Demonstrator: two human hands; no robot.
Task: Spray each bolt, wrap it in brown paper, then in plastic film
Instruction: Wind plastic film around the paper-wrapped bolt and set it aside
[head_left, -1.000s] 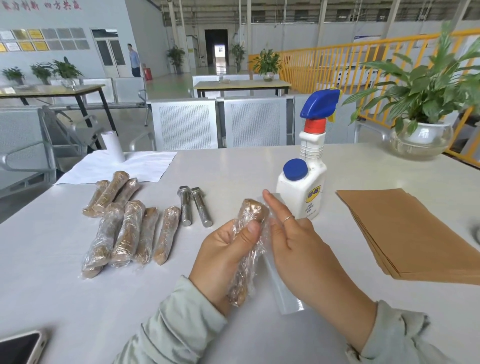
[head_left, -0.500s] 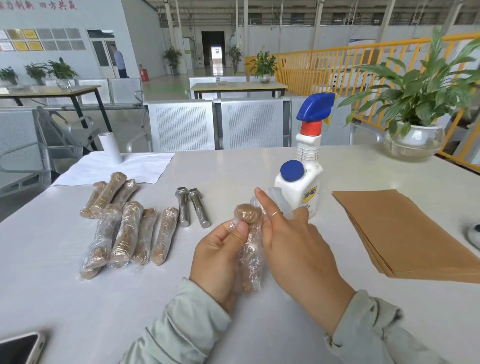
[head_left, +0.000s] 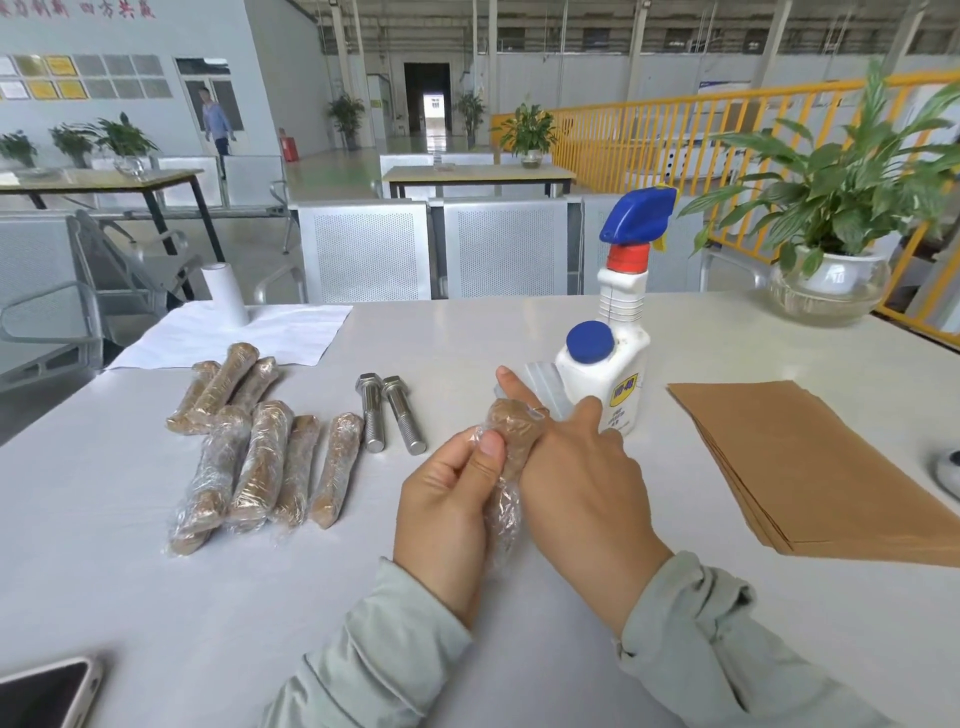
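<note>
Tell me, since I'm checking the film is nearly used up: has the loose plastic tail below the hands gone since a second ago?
Yes. The loose film that trailed toward the near table edge is gone; it now hugs the wrapped bolt, well short of the spray bottle.

left hand (head_left: 449, 499) fingers curled, gripping | right hand (head_left: 582, 483) fingers straight, pressing

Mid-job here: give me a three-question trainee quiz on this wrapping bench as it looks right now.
1. True or false: the two bare bolts lie between the wrapped bolts and the WD-40 spray bottle.
2. Which hand pinches the film-covered bolt with its thumb: A left hand, B right hand?
3. Fill in: the stack of brown paper sheets lies to the ____ of the spray bottle.

Key: 1 true; 2 A; 3 right.
</note>
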